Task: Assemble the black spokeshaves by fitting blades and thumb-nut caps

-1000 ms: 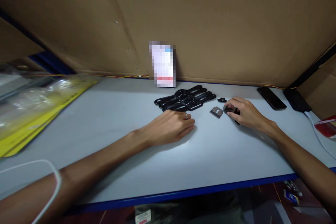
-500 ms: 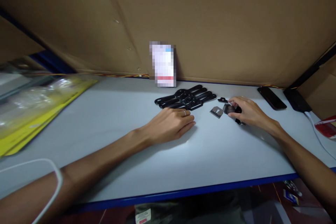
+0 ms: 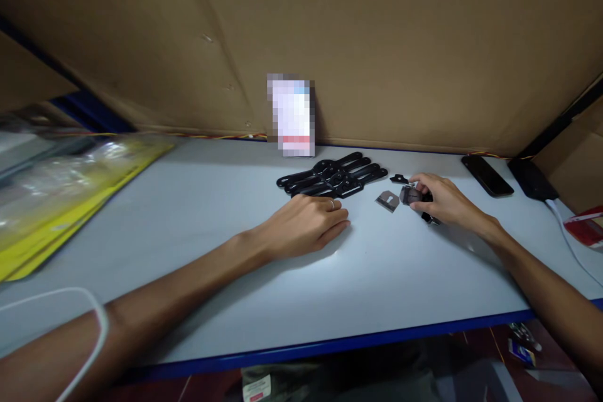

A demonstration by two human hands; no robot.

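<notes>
My left hand (image 3: 311,226) rests palm down on the table, a ring on one finger, fingers loosely bent and nothing visible in them. Just behind it lies a pile of glossy black handles (image 3: 332,174) with wider, slotted heads. My right hand (image 3: 436,200) reaches over a group of small metal blades, its thumb and index finger apart around the edge of a dark grey blade (image 3: 409,195). Left of that, a slotted blade (image 3: 387,201) lies flat. A small black piece (image 3: 399,179) sits behind them, and another black piece (image 3: 429,218) is partly under my right hand.
A pixelated upright panel (image 3: 294,116) leans on the cardboard wall (image 3: 377,44). A dark phone (image 3: 487,176) and a black box (image 3: 532,179) with a white cable stand at the right. Yellow sheets (image 3: 127,179) under clear plastic lie left. A blue edge (image 3: 353,344) borders the table's front.
My right thumb and fingers have shifted very slightly at the blades, and more of the dark grey blade shows. My left hand stays in place.
</notes>
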